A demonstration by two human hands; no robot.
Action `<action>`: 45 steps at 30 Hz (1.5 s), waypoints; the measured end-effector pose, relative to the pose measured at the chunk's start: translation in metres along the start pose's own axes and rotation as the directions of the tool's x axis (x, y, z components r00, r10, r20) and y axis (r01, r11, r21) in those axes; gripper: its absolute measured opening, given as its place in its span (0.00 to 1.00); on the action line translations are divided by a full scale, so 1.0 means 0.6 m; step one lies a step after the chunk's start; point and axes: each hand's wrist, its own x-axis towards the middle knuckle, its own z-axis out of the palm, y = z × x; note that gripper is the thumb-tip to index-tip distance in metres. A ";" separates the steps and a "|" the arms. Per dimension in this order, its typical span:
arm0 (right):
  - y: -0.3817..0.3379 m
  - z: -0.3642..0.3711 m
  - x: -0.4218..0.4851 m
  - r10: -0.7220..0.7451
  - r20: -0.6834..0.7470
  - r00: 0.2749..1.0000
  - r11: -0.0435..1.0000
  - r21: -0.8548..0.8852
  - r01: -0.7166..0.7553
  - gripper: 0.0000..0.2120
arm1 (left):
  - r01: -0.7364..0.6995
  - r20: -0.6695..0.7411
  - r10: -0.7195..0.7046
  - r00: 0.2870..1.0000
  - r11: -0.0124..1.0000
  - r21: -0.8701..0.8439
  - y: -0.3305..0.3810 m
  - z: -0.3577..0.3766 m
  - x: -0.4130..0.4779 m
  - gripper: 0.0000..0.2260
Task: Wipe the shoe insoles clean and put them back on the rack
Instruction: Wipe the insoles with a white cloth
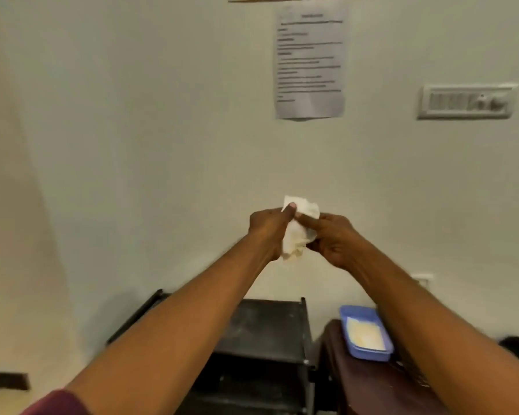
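Note:
I hold a crumpled white cloth (298, 232) up in front of the wall with both hands. My left hand (267, 232) grips its left side, thumb pressed on the upper edge. My right hand (333, 238) pinches its right side. Below my arms stands the black shoe rack (267, 330), its top shelf bare where it shows. No insoles are in view.
A blue plastic tray (367, 351) with a pale liquid or pad inside sits on a dark brown stool (357, 387) to the right of the rack. A printed notice (310, 61) and a switch panel (465, 101) hang on the wall.

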 end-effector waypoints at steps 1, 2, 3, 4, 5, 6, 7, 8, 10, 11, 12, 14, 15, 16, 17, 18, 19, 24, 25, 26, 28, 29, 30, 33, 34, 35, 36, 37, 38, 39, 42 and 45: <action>-0.005 0.039 -0.012 0.009 0.042 0.999 1.000 0.018 -0.009 0.14 | -0.035 -0.036 0.035 0.999 0.999 -0.013 0.022 -0.036 -0.020 0.16; -0.009 0.072 -0.022 0.006 0.077 0.997 1.000 0.029 -0.008 0.14 | -0.063 -0.066 0.061 0.996 0.998 -0.029 0.040 -0.067 -0.036 0.15; -0.008 0.115 -0.033 0.010 0.119 0.993 1.000 0.028 -0.013 0.14 | -0.088 -0.108 0.084 0.991 0.995 -0.039 0.057 -0.111 -0.055 0.15; -0.006 0.158 -0.044 0.018 0.164 0.986 0.999 0.031 -0.023 0.16 | -0.115 -0.151 0.108 0.983 0.993 -0.040 0.073 -0.153 -0.074 0.15; -0.001 0.199 -0.054 0.024 0.209 0.978 0.999 0.030 -0.031 0.17 | -0.134 -0.197 0.125 0.972 0.990 -0.032 0.086 -0.194 -0.089 0.15; 0.005 0.240 -0.063 0.034 0.249 0.968 0.999 0.033 -0.044 0.18 | -0.153 -0.237 0.145 0.961 0.988 -0.015 0.098 -0.235 -0.106 0.16; 0.009 0.273 -0.070 0.042 0.279 0.959 0.998 0.033 -0.053 0.19 | -0.163 -0.261 0.157 0.952 0.987 0.001 0.107 -0.268 -0.119 0.16; 0.016 0.311 -0.080 0.051 0.309 0.950 0.998 0.028 -0.063 0.20 | -0.170 -0.287 0.167 0.943 0.985 0.016 0.113 -0.308 -0.132 0.16; 0.033 0.385 -0.104 0.072 0.375 0.924 0.996 0.018 -0.085 0.19 | -0.174 -0.344 0.180 0.922 0.984 0.047 0.122 -0.383 -0.162 0.17; 0.047 0.422 -0.117 0.086 0.410 0.908 0.995 0.011 -0.099 0.19 | -0.178 -0.371 0.187 0.910 0.982 0.057 0.123 -0.422 -0.175 0.18; 0.059 0.452 -0.127 0.097 0.436 0.895 0.994 0.007 -0.112 0.19 | -0.181 -0.392 0.191 0.900 0.981 0.064 0.122 -0.454 -0.185 0.18; 0.094 0.514 -0.150 0.138 0.484 0.864 0.989 -0.015 -0.150 0.18 | -0.176 -0.457 0.193 0.868 0.981 0.080 0.112 -0.523 -0.203 0.19; 0.114 0.542 -0.160 0.160 0.502 0.850 0.985 -0.027 -0.169 0.18 | -0.166 -0.491 0.185 0.852 0.983 0.082 0.104 -0.555 -0.210 0.18; 0.135 0.569 -0.170 0.180 0.517 0.837 0.981 -0.035 -0.189 0.18 | -0.153 -0.517 0.171 0.839 0.985 0.078 0.094 -0.586 -0.218 0.18; 0.153 0.589 -0.177 0.195 0.526 0.828 0.978 -0.043 -0.203 0.18 | -0.134 -0.546 0.152 0.824 0.988 0.072 0.084 -0.613 -0.223 0.17; 0.175 0.613 -0.183 0.211 0.535 0.818 0.975 -0.057 -0.214 0.18 | -0.114 -0.585 0.133 0.800 0.991 0.068 0.072 -0.643 -0.226 0.16; 0.196 0.634 -0.187 0.227 0.544 0.808 0.971 -0.068 -0.228 0.19 | -0.097 -0.618 0.120 0.777 0.993 0.071 0.059 -0.672 -0.229 0.17; 0.367 0.710 -0.197 0.353 0.567 0.744 0.934 -0.170 -0.314 0.20 | -0.024 -0.745 0.013 0.667 1.000 -0.004 -0.090 -0.845 -0.227 0.16; 0.416 0.721 -0.199 0.387 0.566 0.728 0.921 -0.203 -0.332 0.19 | 0.009 -0.769 -0.030 0.639 0.999 -0.031 -0.138 -0.882 -0.226 0.14; 0.468 0.729 -0.203 0.429 0.562 0.708 0.903 -0.243 -0.354 0.17 | 0.056 -0.792 -0.076 0.606 0.997 -0.053 -0.193 -0.918 -0.227 0.12; 0.574 0.739 -0.210 0.513 0.543 0.664 0.858 -0.330 -0.393 0.13 | 0.162 -0.826 -0.170 0.537 0.982 -0.096 -0.302 -0.982 -0.232 0.09; 0.632 0.743 -0.212 0.553 0.531 0.642 0.833 -0.372 -0.409 0.12 | 0.208 -0.833 -0.214 0.509 0.970 -0.122 -0.357 -1.010 -0.233 0.08; 0.688 0.744 -0.214 0.593 0.518 0.617 0.805 -0.412 -0.427 0.12 | 0.258 -0.835 -0.256 0.487 0.956 -0.142 -0.412 -1.034 -0.236 0.07; 0.839 0.737 -0.224 0.699 0.469 0.540 0.713 -0.520 -0.470 0.15 | 0.407 -0.835 -0.320 0.448 0.904 -0.128 -0.563 -1.083 -0.258 0.05; 0.888 0.734 -0.228 0.723 0.461 0.515 0.688 -0.550 -0.473 0.14 | 0.461 -0.838 -0.329 0.436 0.881 -0.106 -0.614 -1.095 -0.267 0.05; 0.937 0.729 -0.233 0.745 0.453 0.489 0.664 -0.573 -0.480 0.14 | 0.516 -0.841 -0.338 0.422 0.852 -0.083 -0.665 -1.105 -0.278 0.06; 0.984 0.721 -0.239 0.769 0.442 0.463 0.637 -0.591 -0.494 0.15 | 0.577 -0.845 -0.349 0.405 0.815 -0.061 -0.717 -1.114 -0.290 0.06; 1.024 0.711 -0.247 0.787 0.431 0.442 0.615 -0.609 -0.500 0.16 | 0.634 -0.849 -0.360 0.386 0.773 -0.039 -0.760 -1.119 -0.305 0.07; 1.066 0.700 -0.256 0.804 0.427 0.413 0.592 -0.629 -0.504 0.16 | 0.690 -0.852 -0.374 0.366 0.724 -0.022 -0.810 -1.123 -0.317 0.08; 1.107 0.688 -0.267 0.817 0.426 0.388 0.575 -0.653 -0.494 0.16 | 0.736 -0.856 -0.384 0.347 0.676 -0.005 -0.857 -1.125 -0.328 0.09; 1.207 0.644 -0.306 0.829 0.407 0.382 0.545 -0.741 -0.392 0.14 | 0.832 -0.853 -0.412 0.321 0.553 0.046 -0.980 -1.106 -0.351 0.14; 1.288 0.598 -0.346 0.834 0.403 0.378 0.511 -0.822 -0.252 0.17 | 0.888 -0.833 -0.476 0.284 0.458 0.041 -1.078 -1.075 -0.360 0.15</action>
